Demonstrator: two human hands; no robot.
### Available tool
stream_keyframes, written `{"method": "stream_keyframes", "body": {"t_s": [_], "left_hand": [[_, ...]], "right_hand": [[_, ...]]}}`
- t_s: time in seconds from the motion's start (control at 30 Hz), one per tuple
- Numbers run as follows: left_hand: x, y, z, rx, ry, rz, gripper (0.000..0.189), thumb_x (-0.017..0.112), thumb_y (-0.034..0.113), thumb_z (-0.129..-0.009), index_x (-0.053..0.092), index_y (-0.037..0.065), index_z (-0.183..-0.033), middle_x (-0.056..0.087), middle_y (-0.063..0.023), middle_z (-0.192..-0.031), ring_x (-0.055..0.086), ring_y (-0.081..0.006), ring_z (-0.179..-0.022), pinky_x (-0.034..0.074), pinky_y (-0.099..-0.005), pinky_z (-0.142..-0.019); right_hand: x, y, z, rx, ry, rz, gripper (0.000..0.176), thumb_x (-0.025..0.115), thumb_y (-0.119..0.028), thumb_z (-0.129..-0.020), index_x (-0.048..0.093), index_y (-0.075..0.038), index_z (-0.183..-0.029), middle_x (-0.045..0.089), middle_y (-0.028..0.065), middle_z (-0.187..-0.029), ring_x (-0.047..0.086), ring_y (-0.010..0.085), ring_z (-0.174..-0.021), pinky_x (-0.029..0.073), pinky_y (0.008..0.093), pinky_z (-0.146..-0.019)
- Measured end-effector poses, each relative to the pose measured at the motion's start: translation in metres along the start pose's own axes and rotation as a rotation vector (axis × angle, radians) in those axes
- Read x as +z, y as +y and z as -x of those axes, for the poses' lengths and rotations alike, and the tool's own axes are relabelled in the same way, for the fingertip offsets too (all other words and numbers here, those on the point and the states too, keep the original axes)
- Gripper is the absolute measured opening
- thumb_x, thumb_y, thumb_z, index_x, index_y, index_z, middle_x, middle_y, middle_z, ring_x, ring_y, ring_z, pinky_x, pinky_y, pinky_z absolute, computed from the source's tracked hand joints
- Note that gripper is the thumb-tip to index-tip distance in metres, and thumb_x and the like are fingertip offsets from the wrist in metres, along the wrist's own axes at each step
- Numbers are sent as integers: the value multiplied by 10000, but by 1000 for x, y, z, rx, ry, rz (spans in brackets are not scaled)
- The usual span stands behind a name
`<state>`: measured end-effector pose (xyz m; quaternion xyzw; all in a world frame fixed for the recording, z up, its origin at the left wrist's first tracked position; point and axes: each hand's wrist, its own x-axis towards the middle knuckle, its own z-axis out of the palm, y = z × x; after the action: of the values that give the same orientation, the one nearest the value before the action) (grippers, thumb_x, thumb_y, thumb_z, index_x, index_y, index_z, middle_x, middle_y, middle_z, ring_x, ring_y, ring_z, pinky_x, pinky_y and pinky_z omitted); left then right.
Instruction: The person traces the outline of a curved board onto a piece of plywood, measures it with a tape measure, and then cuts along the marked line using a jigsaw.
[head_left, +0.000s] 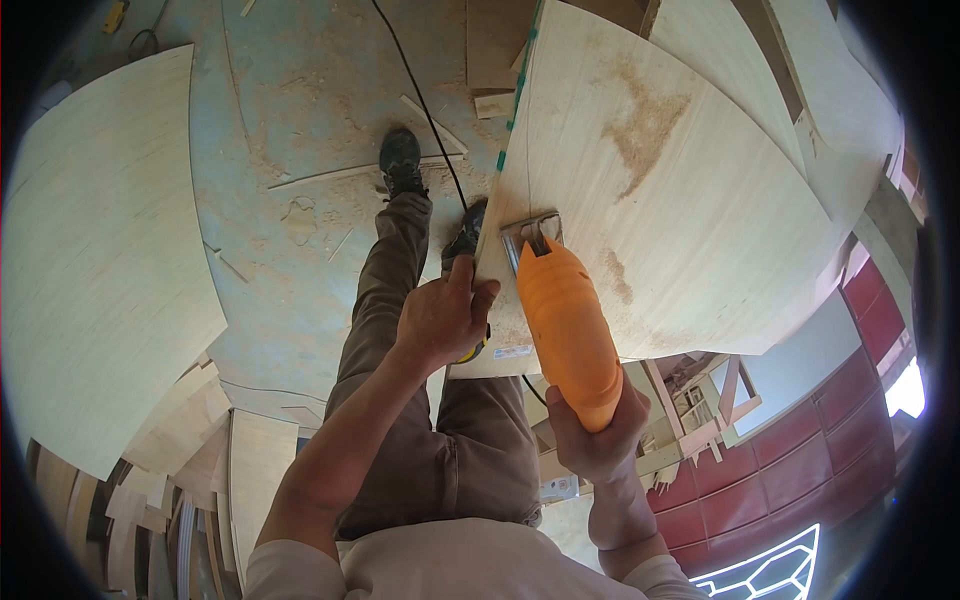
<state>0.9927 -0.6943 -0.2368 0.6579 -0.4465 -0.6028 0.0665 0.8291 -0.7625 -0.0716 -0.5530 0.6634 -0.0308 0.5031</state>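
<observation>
An orange jigsaw (568, 325) stands on a pale plywood board (720, 220), its metal base plate (513, 240) flat near the board's left edge. My right hand (600, 430) is closed round the rear end of the tool's body. At that same left edge, my left hand (445, 315) is closed on the board, its thumb over the top face and most fingers hidden. Part of a yellow and black object (474, 352) shows just under this hand. A thin line runs along the board near bits of green tape (502, 160), and sawdust (645, 125) lies on top.
A black cord (420, 90) crosses the dusty floor (290, 110) between wood strips (350, 172) and my shoes (400, 160). Another large curved panel (110, 240) stands at left, above stacked offcuts (165, 440). Wooden frames (690, 410) lie at lower right.
</observation>
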Motion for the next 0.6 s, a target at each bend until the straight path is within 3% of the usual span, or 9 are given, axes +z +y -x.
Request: {"method": "stream_keyframes", "body": {"t_s": [0.37,0.47,0.6], "left_hand": [[-2,0,-1,-8,-29,18,318,583,318,-1032,462,24,-1035,727,-171,-776,719,-402,-704,564,-508,-611],[-4,4,-1,-10,-27,14,314,586,311,-1028,458,25,-1054,719,-189,-771,718,-407,-707,568,-514,-611],[-6,5,-1,-13,-30,1,314,590,310,-1026,461,26,-1056,714,-199,-763,717,-410,-705,568,-514,-610]], "right_hand": [[0,-4,-3,3,4,3,315,816,-48,-761,637,69,-991,717,153,-793,744,257,-667,572,335,-599],[1,-9,-6,-8,21,-10,252,741,-44,-831,650,99,-1017,699,101,-757,686,144,-666,526,283,-597],[1,-9,-6,-13,21,-8,255,741,-40,-824,650,100,-1017,701,103,-761,689,151,-665,527,284,-599]]}}
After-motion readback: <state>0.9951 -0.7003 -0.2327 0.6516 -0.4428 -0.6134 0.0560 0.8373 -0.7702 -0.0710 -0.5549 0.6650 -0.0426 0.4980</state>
